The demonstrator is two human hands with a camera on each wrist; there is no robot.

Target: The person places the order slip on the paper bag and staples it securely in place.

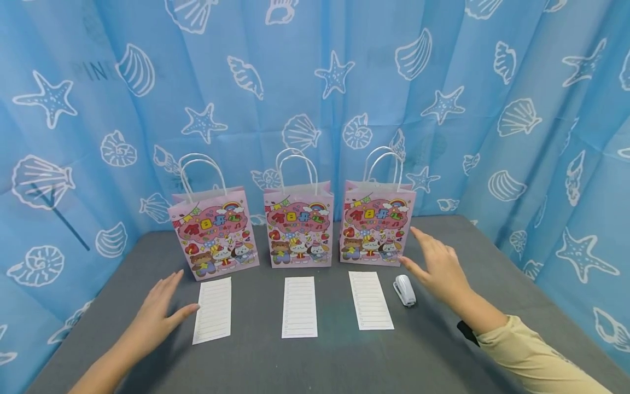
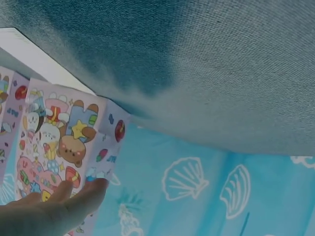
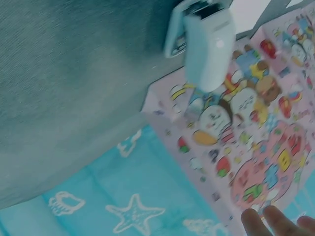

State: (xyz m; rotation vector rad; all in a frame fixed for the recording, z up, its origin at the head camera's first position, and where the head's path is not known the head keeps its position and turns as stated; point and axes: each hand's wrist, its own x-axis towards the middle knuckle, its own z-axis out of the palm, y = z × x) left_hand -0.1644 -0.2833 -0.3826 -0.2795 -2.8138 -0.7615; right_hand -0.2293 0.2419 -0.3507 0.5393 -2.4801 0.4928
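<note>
Along the back of the grey tabletop, cartoon-printed pink paper gift bags are stood in a row of three; a lined checklist slip is laid before each. The left hand is released and outstretched beside the left slip. The right hand is likewise unclenched, held out near the right bag and the white mini stapler; whether the bag is touched cannot be told.
</note>
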